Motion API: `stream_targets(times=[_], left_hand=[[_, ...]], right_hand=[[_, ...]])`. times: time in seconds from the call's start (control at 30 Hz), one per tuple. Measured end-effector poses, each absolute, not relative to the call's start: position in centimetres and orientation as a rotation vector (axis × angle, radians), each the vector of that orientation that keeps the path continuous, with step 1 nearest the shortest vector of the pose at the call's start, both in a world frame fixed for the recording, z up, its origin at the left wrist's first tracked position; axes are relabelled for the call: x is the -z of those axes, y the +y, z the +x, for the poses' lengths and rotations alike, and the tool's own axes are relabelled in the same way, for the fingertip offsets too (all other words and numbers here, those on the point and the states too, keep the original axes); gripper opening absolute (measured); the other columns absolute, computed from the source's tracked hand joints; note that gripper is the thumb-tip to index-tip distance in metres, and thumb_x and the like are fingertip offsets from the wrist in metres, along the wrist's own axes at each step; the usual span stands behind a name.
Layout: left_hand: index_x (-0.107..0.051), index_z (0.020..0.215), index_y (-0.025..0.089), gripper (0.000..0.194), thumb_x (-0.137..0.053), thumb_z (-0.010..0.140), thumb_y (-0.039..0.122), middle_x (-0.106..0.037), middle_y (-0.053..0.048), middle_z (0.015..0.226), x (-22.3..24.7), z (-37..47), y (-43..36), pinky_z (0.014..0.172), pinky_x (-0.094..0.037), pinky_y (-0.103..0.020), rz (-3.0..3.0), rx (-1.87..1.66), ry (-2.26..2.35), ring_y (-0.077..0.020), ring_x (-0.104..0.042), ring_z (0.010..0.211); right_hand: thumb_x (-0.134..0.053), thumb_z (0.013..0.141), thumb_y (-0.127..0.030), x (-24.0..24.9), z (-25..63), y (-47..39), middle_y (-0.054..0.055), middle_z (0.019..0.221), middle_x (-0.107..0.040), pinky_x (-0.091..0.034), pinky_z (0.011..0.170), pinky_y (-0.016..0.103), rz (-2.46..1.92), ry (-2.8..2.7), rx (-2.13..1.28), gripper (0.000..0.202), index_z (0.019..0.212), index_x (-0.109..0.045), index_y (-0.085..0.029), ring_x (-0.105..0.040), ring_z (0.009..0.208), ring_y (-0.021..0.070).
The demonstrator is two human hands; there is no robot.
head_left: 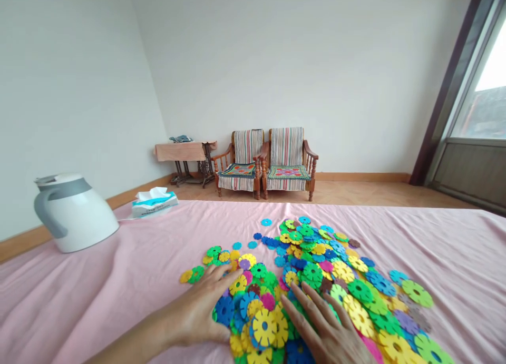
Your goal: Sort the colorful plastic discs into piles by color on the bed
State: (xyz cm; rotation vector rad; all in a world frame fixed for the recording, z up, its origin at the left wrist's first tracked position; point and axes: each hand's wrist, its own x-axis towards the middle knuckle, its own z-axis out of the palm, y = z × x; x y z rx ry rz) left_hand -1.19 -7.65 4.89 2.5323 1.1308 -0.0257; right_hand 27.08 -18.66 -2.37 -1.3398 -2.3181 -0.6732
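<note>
At the far left, a white jug (87, 216) with a grey handle and collar stands upright on a rumpled pink cloth (150, 269). Near it, to the right, sits a blue-and-white tissue box (154, 202) with a tissue poking out of the top. Beyond, on the floor (348, 189), is a dark-legged stand (182, 152) draped in pinkish fabric. In the foreground, the person's left hand (203, 306) reaches in from the lower left, its fingers spread and unclenched, touching the left side of a broad heap of flat, notched plastic discs (312, 273) in yellow, green, blue, purple, pink and brown. The heap lies on the cloth, from the centre towards the lower right, with a few blue discs loose at its far edge. Behind it, two wooden armchairs (286, 148) with striped covers stand side by side. The person's right hand (332, 327) rests palm down over the discs, its fingers extended and slightly apart, clasping nothing visible. At the far right is a framed glass panel (470, 166).
</note>
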Motion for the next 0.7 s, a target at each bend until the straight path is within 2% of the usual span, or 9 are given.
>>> stream_targets(times=[0.1,0.2,0.27,0.33,0.47,0.57,0.63,0.7], left_hand=[[-0.044,0.139,0.027,0.083,-0.069,0.061,0.015,-0.045,-0.009,0.141,-4.5,1.8,-7.9,0.110,-0.032,-0.045,2.550,-0.196,1.078,-0.0325,-0.038,0.132],[-0.057,0.126,0.024,0.067,-0.059,0.061,0.004,-0.058,-0.008,0.124,-3.9,5.1,-7.7,0.104,-0.040,-0.040,2.541,-0.419,0.943,-0.0277,-0.051,0.119],[-0.064,0.114,0.021,0.053,-0.062,0.062,0.006,-0.063,-0.010,0.115,-3.7,7.6,-7.2,0.095,-0.047,-0.039,2.497,-0.498,0.870,-0.0281,-0.058,0.109],[-0.068,0.105,0.017,0.042,-0.062,0.065,0.007,-0.066,-0.011,0.108,-3.8,10.3,-6.6,0.092,-0.049,-0.040,2.421,-0.576,0.871,-0.0291,-0.061,0.104],[-0.058,0.126,0.019,0.056,-0.066,0.071,0.016,-0.062,-0.008,0.124,-4.8,14.0,-5.6,0.091,-0.051,-0.034,2.350,-0.600,0.784,-0.0242,-0.062,0.105],[-0.051,0.133,0.021,0.055,-0.059,0.079,0.021,-0.054,-0.008,0.135,-6.0,13.2,-4.9,0.085,-0.054,-0.031,2.284,-0.650,0.762,-0.0223,-0.062,0.108],[-0.050,0.134,0.021,0.056,-0.060,0.079,0.023,-0.055,-0.008,0.135,-6.8,10.7,-4.0,0.090,-0.051,-0.032,2.303,-0.647,0.812,-0.0232,-0.059,0.114],[-0.050,0.134,0.021,0.055,-0.060,0.082,0.033,-0.053,-0.008,0.137,-7.5,7.0,-2.9,0.099,-0.045,-0.036,2.347,-0.564,0.910,-0.0254,-0.054,0.120]], right_hand=[[-0.062,0.078,-0.043,1.4,26.2,-17.6,0.010,0.140,-0.051,-0.047,0.089,0.047,-1.466,-2.275,0.548,0.077,0.147,-0.031,-0.026,-0.054,0.120,0.0332],[-0.061,0.075,-0.037,0.0,25.8,-16.9,0.009,0.139,-0.052,-0.043,0.094,0.054,-1.602,-2.215,0.400,0.070,0.141,-0.041,-0.025,-0.051,0.122,0.0347],[-0.058,0.075,-0.025,-0.7,26.0,-16.4,0.007,0.136,-0.055,-0.042,0.097,0.052,-1.676,-2.137,0.343,0.064,0.138,-0.045,-0.025,-0.052,0.120,0.0314],[-0.053,0.073,-0.015,-1.2,26.8,-16.0,0.007,0.134,-0.057,-0.042,0.097,0.048,-1.733,-2.058,0.328,0.063,0.136,-0.048,-0.022,-0.053,0.118,0.0285],[-0.047,0.073,-0.008,-1.4,29.5,-15.4,0.012,0.128,-0.060,-0.043,0.095,0.046,-1.844,-1.913,0.391,0.058,0.131,-0.051,-0.014,-0.053,0.114,0.0282],[-0.045,0.076,-0.009,-1.4,31.3,-15.7,0.014,0.126,-0.059,-0.044,0.092,0.049,-1.911,-1.788,0.498,0.053,0.129,-0.051,-0.011,-0.052,0.115,0.0314],[-0.044,0.078,-0.010,-1.6,31.7,-16.1,0.014,0.128,-0.058,-0.044,0.092,0.051,-1.905,-1.734,0.565,0.051,0.128,-0.051,-0.012,-0.050,0.117,0.0326],[-0.044,0.079,-0.010,-2.2,31.0,-16.6,0.013,0.128,-0.059,-0.044,0.092,0.050,-1.836,-1.744,0.569,0.049,0.127,-0.051,-0.015,-0.052,0.116,0.0308]])
